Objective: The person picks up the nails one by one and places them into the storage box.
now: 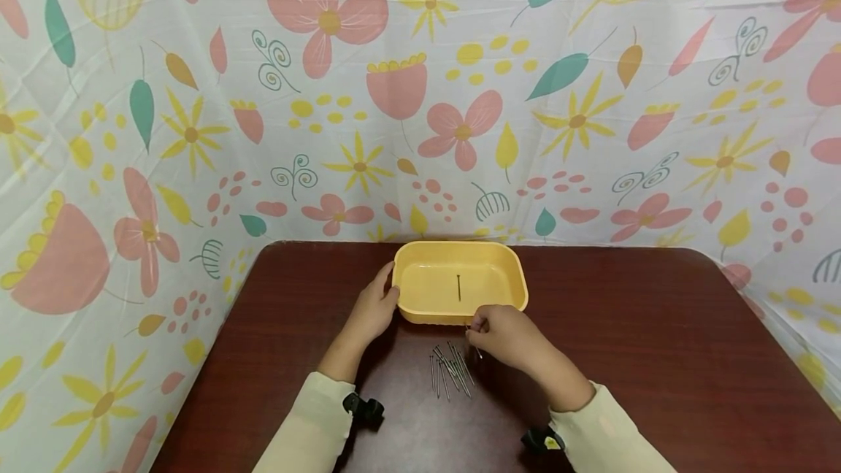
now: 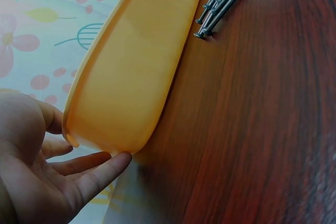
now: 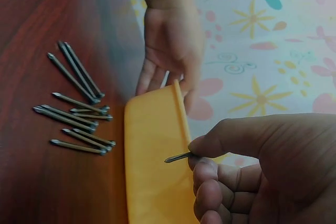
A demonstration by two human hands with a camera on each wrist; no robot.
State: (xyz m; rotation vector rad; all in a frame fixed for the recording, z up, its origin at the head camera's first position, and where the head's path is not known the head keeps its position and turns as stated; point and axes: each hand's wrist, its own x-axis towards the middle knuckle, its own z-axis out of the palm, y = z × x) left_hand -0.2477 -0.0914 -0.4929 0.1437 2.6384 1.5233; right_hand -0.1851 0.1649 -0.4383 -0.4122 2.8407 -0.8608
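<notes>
A yellow plastic tray (image 1: 420, 316) stands on the table with one nail (image 1: 459, 288) lying inside. My left hand (image 1: 376, 305) is at the tray's left end, its fairly straight fingers (image 2: 105, 174) touching the outer end wall and rim. Over the tray's near right edge, my right hand (image 1: 509, 334) pinches a nail (image 3: 177, 157) between thumb and fingers. The pointed end sticks out, while the rest of that nail is hidden by the fingers in the right wrist view. In front of the tray lies a loose pile of nails (image 1: 450, 369), left of my right hand.
The dark reddish-brown table (image 1: 657, 334) extends to both sides of the tray. A flower-patterned cloth (image 1: 460, 93) hangs behind the table and along its sides. Black straps (image 1: 363, 410) sit at both wrists, below light sleeves.
</notes>
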